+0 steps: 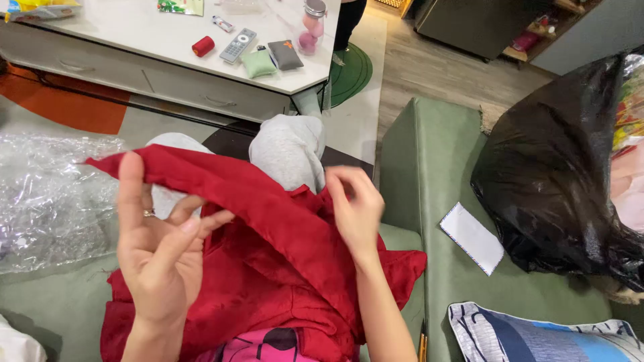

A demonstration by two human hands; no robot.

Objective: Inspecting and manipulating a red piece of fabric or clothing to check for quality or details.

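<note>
Red woven fabric garment [282,268] lies across the lap, its edge stretched taut between hands for inspection. Left hand [161,248] pinches the raised edge, fingers splayed; right hand [355,208] pinches the same fold.

Black plastic bag [557,188] on green sofa [429,174]; remote [238,45], red thread spool [202,46] on table [134,33].

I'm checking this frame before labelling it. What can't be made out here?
- Red cloth: lower part cut off by the bottom edge, head view; its full shape is unclear.
- Left hand: motion-blurred, so its grip is uncertain.
- Black plastic bag: contents hidden by the opaque plastic.
- Glass jar: contents too small to identify.
</note>
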